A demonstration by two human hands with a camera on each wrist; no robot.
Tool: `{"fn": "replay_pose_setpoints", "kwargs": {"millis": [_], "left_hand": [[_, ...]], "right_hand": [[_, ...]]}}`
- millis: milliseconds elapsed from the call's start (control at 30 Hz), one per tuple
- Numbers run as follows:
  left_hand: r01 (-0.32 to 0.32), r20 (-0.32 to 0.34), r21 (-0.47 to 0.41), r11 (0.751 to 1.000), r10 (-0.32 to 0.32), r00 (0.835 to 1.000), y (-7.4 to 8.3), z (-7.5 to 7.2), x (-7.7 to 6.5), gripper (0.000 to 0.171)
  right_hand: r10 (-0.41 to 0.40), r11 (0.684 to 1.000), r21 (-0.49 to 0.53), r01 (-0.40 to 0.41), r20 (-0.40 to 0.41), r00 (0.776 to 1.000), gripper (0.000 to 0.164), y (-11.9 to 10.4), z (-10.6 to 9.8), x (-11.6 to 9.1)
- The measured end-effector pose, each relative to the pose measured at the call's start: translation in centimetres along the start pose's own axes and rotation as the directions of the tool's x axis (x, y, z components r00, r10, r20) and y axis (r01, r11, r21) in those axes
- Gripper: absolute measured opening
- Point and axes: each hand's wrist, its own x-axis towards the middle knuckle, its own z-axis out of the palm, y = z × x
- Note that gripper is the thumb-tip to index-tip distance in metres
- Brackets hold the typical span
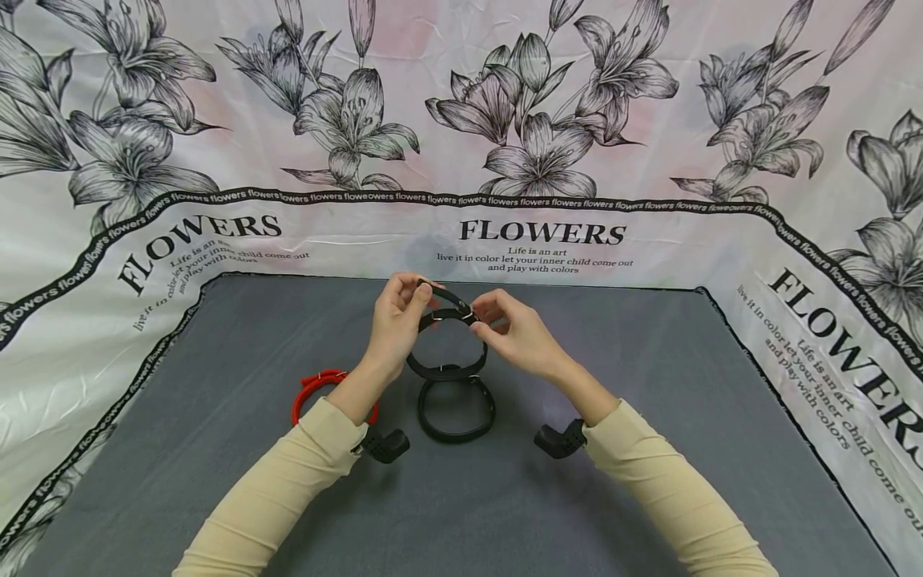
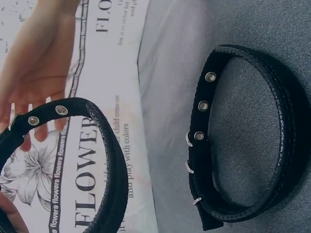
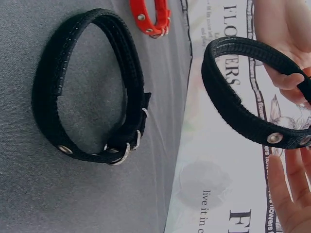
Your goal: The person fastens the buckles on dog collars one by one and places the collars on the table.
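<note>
Both hands hold a black dog collar [image 1: 447, 373] raised at the middle, its loop hanging down. My left hand [image 1: 398, 316] pinches the strap at the upper left, thumb toward me. My right hand [image 1: 517, 330] has its fingertips at the strap's right side, near the metal buckle. Small metal eyelets show along the held collar [image 2: 109, 141] in the left wrist view. Below it, a second black collar [image 1: 457, 437] stands on the table, closed into a ring, with metal loops and eyelets [image 3: 137, 80]. A red collar [image 1: 308, 390] lies partly hidden behind the left forearm.
The grey cloth [image 1: 649, 361] covers the table. A white sheet [image 1: 389, 240] with black flowers and lettering rises behind and along both sides. A dark wrist camera [image 1: 387, 445] sits under the left wrist, another wrist camera [image 1: 558, 441] under the right.
</note>
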Motion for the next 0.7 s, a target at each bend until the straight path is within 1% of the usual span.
{"fn": "replay_pose_setpoints", "kwargs": {"millis": [133, 200, 300, 433, 567, 633, 700], "left_hand": [[0.003, 0.006, 0.028, 1.000, -0.003, 1.000, -0.14, 0.07, -0.02, 0.024], [0.008, 0.016, 0.037, 0.999, -0.008, 1.000, -0.22, 0.13, -0.09, 0.025], [0.008, 0.042, 0.050, 0.999, -0.010, 0.999, -0.30, 0.22, -0.20, 0.024], [-0.011, 0.065, 0.065, 0.998, 0.006, 0.998, -0.39, 0.33, -0.25, 0.024], [-0.011, 0.080, 0.100, 0.995, 0.003, 0.997, -0.55, 0.38, -0.22, 0.024], [-0.008, 0.105, 0.141, 0.990, -0.007, 0.994, -0.64, 0.39, -0.25, 0.025], [-0.013, 0.136, 0.211, 0.977, -0.016, 0.991, -0.68, 0.41, -0.32, 0.024]], "right_hand": [[-0.037, 0.999, 0.009, 0.038, -0.065, 0.997, 0.025, -0.45, -0.16, 0.39], [-0.063, 0.998, 0.013, 0.064, -0.082, 0.995, 0.026, -0.63, -0.18, 0.57], [-0.081, 0.997, -0.003, 0.081, -0.066, 0.995, 0.027, -0.80, -0.12, 0.71], [-0.071, 0.997, -0.032, 0.070, -0.033, 0.997, 0.024, -0.89, -0.03, 0.67], [-0.067, 0.997, -0.036, 0.065, -0.038, 0.997, 0.021, -0.93, 0.02, 0.55], [-0.066, 0.998, -0.021, 0.065, -0.047, 0.997, 0.021, -0.94, 0.04, 0.51], [-0.063, 0.998, -0.008, 0.063, -0.056, 0.996, 0.021, -0.96, 0.05, 0.48]]}}
